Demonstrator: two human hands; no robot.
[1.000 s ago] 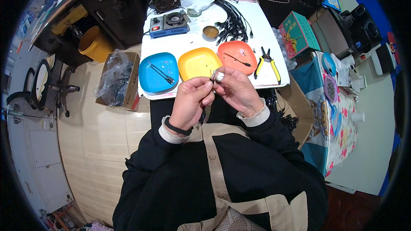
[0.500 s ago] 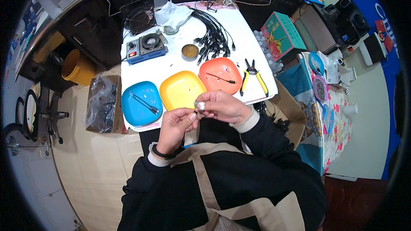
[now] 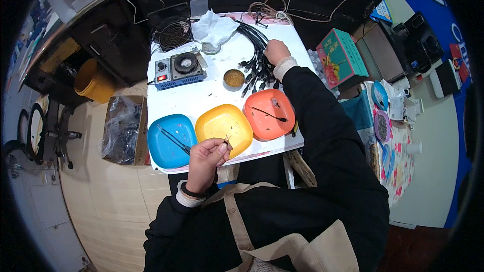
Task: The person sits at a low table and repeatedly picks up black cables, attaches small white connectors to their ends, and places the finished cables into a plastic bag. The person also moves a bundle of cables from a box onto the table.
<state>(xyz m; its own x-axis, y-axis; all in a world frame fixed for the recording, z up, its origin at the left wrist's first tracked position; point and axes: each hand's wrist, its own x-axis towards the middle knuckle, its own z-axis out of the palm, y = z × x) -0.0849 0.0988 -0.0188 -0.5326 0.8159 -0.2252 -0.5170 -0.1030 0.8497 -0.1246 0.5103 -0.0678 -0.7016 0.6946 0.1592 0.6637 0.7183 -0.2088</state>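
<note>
My left hand (image 3: 207,157) is closed in a pinch over the near edge of the yellow tray (image 3: 214,128). Between its thumb and finger is a short cable end with thin bare wires (image 3: 227,139) fanning upward. My right hand (image 3: 277,52) reaches far across the table, curled at the right edge of a bundle of black cables (image 3: 262,65); its fingertips are hidden. In the blue tray (image 3: 157,146) rests a doubled black cable (image 3: 174,140). A short black cable (image 3: 268,114) lies in the orange tray (image 3: 262,129). My right sleeve covers most of the yellow-handled wire strippers (image 3: 295,129).
A blue soldering-type unit (image 3: 179,73) with a lit red switch, a small round tin (image 3: 233,79) and a white plastic bag (image 3: 216,28) stand farther back. Left of the table is a cardboard box (image 3: 136,138); to the right, a green-pink carton (image 3: 343,58).
My right hand has left my left hand and moved far and right to the cable bundle. The small white piece between my hands no longer shows. The wire strippers are now mostly covered.
</note>
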